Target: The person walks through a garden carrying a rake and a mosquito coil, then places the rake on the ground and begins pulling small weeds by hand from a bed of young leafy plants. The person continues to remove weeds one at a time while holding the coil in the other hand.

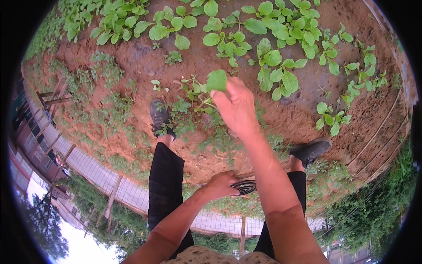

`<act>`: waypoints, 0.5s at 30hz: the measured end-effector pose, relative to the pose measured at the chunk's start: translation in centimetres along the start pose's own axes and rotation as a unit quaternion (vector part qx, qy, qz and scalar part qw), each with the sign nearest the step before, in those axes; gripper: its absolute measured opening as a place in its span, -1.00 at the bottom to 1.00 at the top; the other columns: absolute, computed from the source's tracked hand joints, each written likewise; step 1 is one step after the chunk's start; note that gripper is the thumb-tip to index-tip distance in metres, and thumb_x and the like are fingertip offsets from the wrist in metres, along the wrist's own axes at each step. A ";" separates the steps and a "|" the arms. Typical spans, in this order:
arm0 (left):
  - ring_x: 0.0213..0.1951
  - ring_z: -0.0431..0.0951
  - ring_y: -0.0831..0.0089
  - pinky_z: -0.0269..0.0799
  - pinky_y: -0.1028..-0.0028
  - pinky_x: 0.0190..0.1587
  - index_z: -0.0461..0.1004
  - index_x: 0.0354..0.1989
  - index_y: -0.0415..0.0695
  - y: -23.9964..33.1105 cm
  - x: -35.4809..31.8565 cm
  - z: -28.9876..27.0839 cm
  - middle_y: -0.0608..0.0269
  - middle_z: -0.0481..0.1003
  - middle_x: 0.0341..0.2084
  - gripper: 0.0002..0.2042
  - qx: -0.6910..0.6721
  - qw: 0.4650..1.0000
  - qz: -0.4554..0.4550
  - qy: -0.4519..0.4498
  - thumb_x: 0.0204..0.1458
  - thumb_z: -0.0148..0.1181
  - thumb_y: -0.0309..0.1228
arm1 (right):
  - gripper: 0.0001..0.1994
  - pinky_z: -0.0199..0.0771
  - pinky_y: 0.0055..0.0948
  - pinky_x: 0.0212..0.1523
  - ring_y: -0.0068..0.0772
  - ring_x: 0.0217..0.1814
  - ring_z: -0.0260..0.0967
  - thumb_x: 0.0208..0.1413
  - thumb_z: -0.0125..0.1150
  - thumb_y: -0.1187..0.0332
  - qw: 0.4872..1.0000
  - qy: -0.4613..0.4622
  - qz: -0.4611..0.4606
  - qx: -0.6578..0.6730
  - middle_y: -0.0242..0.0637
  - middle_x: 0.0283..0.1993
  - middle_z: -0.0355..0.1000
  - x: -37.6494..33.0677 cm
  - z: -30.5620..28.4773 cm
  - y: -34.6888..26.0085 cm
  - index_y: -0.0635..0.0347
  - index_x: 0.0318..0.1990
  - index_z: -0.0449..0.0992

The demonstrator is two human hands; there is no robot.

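Leaf (216,81), green and broad, is up between the thumb and fingers of the right hand (235,103), which is clamped on its lower edge above the soil (299,121). Whether it is free or joined to a stem below, I cannot tell. Just beside it on the left, a seedling (196,92) leans with pale stems showing, partly hidden by the hand.

As for progress, my judgement is that little is done: one leaf is in the fingers, while plants (288,79) stand rooted across the far side of the bed, and low weeds (182,116) grow thick around the left shoe (160,116) and between the feet.

Nearer the body, the left hand (220,185) has its fingers closed on the rim of a coil (245,187), flat, dark and spiral; the right forearm passes close by it. No container shows; the greenery grows straight from the ground.

Farther out, the right shoe (310,150) is planted on the other side, well apart from the left one. Beyond the near edge run a pale gridded strip (90,169), a wooden post (113,196) and shrubs (376,211).
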State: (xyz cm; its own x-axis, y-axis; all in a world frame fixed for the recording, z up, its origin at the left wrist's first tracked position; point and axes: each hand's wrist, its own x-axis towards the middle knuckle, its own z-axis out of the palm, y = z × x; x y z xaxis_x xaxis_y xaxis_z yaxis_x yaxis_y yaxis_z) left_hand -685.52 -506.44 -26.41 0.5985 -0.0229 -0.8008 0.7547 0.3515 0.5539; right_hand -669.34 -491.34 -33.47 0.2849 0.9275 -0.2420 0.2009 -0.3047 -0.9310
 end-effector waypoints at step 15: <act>-0.22 0.49 0.30 0.39 0.42 -0.16 0.57 -0.18 -0.23 0.7 -0.2 -0.8 0.16 0.42 -0.33 -0.60 -0.068 0.997 -0.038 -0.026 -0.28 0.37 -0.38 | -0.82 0.30 -0.58 -0.40 -0.63 -0.43 0.28 0.12 0.21 0.32 0.861 -0.140 0.377 0.311 -0.48 -0.37 0.39 1.8 -7.0 -1.3 0.17 -0.19 0.45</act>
State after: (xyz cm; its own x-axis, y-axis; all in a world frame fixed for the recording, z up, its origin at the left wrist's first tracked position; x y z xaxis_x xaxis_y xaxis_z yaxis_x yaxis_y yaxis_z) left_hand -685.38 -505.43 -26.03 0.5558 -0.1015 -0.8251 0.7573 0.4712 0.4522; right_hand -662.56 -490.82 -30.80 -0.1408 0.5590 -0.8171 -0.5081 -0.7492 -0.4250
